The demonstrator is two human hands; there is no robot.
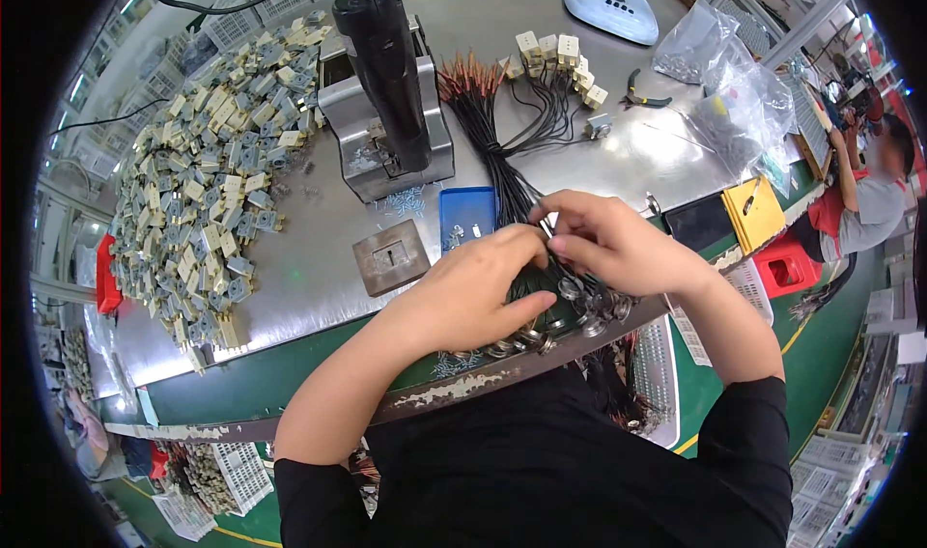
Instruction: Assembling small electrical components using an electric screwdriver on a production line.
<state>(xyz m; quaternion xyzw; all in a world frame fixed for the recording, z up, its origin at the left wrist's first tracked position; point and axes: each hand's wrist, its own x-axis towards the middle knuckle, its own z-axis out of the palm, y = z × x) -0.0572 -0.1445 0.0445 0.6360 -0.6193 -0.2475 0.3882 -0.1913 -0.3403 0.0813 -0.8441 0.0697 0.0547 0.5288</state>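
My left hand point(483, 292) is over the near edge of the bench, its fingers curled at the black cables and its thumb stretched out; what it grips is hidden. My right hand point(618, 247) meets it from the right, thumb and forefinger pinched on a small shiny metal piece point(548, 226). The bundle of black cables point(502, 176) runs away from the hands, with reddish-brown wire ends point(470, 77). Below the hands lie round metal parts point(591, 307) on cables. Beside my left hand sit a blue tray point(467, 210) with small metal bits and a square metal block point(390, 257).
A black upright powered tool point(386, 75) stands in a metal fixture point(436, 133), with small screws point(401, 201) before it. A large heap of cream and grey sockets point(212, 162) covers the left. Rightward lie pliers point(645, 94), plastic bags point(744, 113), a yellow pad point(755, 215) and a fan base point(610, 9).
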